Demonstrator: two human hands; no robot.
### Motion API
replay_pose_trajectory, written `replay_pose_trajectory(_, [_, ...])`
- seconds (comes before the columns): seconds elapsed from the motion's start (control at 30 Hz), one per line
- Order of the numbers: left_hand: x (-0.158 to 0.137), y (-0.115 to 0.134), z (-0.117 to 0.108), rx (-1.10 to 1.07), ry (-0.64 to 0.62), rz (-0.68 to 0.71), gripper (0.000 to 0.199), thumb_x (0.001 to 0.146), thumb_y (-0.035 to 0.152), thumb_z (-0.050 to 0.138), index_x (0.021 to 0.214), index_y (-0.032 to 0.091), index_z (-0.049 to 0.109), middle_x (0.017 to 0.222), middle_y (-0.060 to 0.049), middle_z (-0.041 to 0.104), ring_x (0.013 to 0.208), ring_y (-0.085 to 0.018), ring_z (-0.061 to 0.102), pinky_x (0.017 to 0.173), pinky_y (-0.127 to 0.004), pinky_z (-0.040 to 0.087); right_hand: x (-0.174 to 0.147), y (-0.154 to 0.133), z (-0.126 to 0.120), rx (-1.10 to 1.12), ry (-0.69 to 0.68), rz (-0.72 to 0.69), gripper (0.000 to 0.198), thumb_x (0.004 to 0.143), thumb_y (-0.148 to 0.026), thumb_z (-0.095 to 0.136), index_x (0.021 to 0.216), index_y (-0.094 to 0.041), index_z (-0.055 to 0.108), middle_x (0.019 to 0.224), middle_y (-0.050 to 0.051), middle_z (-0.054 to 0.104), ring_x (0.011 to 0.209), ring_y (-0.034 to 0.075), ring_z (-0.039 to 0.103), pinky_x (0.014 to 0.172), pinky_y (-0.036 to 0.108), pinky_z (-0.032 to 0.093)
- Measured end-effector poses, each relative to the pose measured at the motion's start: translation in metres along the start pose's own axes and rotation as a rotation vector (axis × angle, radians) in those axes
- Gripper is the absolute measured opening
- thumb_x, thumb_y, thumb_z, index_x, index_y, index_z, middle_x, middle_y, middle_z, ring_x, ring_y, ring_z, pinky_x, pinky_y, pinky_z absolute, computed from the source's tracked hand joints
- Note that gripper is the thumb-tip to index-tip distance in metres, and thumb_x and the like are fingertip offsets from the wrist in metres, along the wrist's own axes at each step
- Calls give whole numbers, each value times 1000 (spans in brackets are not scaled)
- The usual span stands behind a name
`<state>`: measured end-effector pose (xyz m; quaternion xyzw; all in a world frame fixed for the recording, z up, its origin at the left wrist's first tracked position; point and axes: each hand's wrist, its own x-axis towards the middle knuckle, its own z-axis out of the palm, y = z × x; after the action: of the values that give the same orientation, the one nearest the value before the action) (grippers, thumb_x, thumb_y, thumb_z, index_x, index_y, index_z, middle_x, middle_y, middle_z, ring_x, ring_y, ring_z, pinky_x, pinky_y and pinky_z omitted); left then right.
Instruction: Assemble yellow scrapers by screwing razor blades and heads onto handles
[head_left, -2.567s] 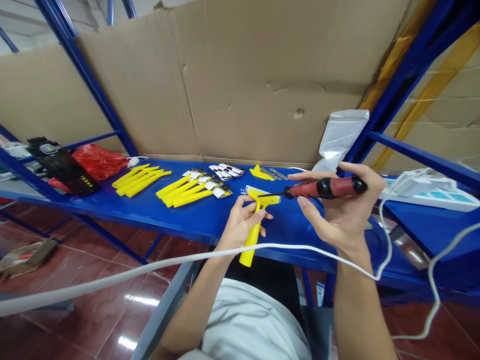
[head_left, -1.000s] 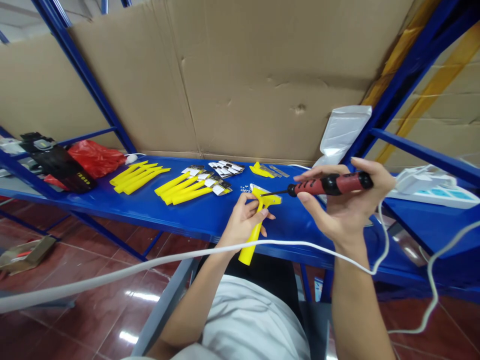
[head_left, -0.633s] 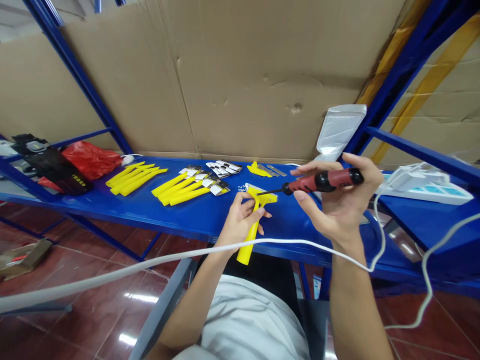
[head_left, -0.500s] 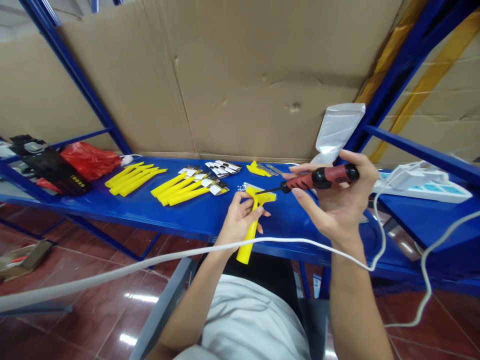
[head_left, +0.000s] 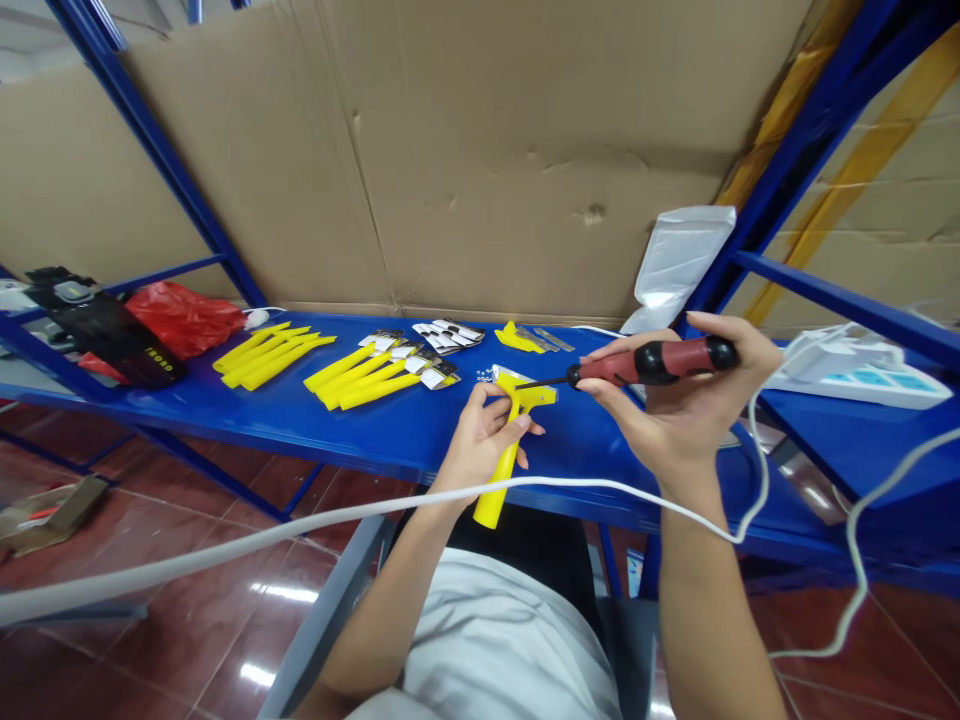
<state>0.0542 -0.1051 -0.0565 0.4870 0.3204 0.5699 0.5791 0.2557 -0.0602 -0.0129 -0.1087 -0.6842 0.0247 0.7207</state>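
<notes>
My left hand [head_left: 484,435] is closed around the neck of a yellow scraper [head_left: 495,490], whose wide head points away from me and whose handle hangs toward my lap. A red and black screwdriver [head_left: 622,367] lies nearly level in my right hand [head_left: 686,410], thumb and fingers wrapped on its grip. Its dark shaft reaches left to the scraper's head, and the tip meets it near a screw spot; the exact contact is too small to tell. Just behind the scraper, several tiny screws [head_left: 484,376] lie on the blue table [head_left: 277,430].
Left on the table are several scrapers with bladed heads [head_left: 367,378] and loose yellow handles [head_left: 266,355]. Packaged blades [head_left: 448,335] and small yellow parts [head_left: 519,338] lie behind. A white cable [head_left: 360,512] crosses in front of my forearms. A power strip [head_left: 870,375] sits right.
My right hand and the screwdriver have shifted slightly right, the grip turning a little in the fingers. My left hand keeps the scraper in nearly the same place.
</notes>
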Motion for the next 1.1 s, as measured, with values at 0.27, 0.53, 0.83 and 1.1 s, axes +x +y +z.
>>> replay_pose_trajectory(0.27, [1, -3, 0, -4, 11, 17, 61, 82, 43, 96, 110, 25, 46, 108, -6, 75, 97, -27, 81, 50, -24, 60, -1, -6, 2, 22, -100, 68, 105, 72, -24, 104, 157, -41, 44, 134, 6, 75, 108, 32, 83, 93, 56, 73])
replay_pose_trajectory(0.53, [0, -3, 0, -9, 5, 9, 64, 80, 45, 98, 109, 25, 45, 111, -6, 75, 97, -27, 81, 50, -24, 59, -1, 3, 1, -97, -22, -63, 117, 63, -19, 107, 159, -41, 45, 118, 1, 75, 82, 27, 81, 80, 52, 73])
replay_pose_trajectory(0.83, [0, -3, 0, 1, 8, 8, 63, 81, 46, 97, 110, 25, 45, 112, -7, 76, 97, -26, 80, 51, -23, 59, -4, 2, 2, -63, -11, 29, 100, 72, -28, 104, 153, -41, 47, 118, 2, 76, 79, 26, 81, 81, 53, 74])
replay_pose_trajectory(1.1, [2, -8, -2, -9, 18, 23, 62, 83, 46, 96, 112, 26, 45, 113, -7, 76, 98, -27, 81, 51, -23, 59, -4, -3, 4, 21, -96, 97, 111, 72, -30, 103, 162, -46, 40, 134, 4, 74, 109, 33, 81, 96, 59, 72])
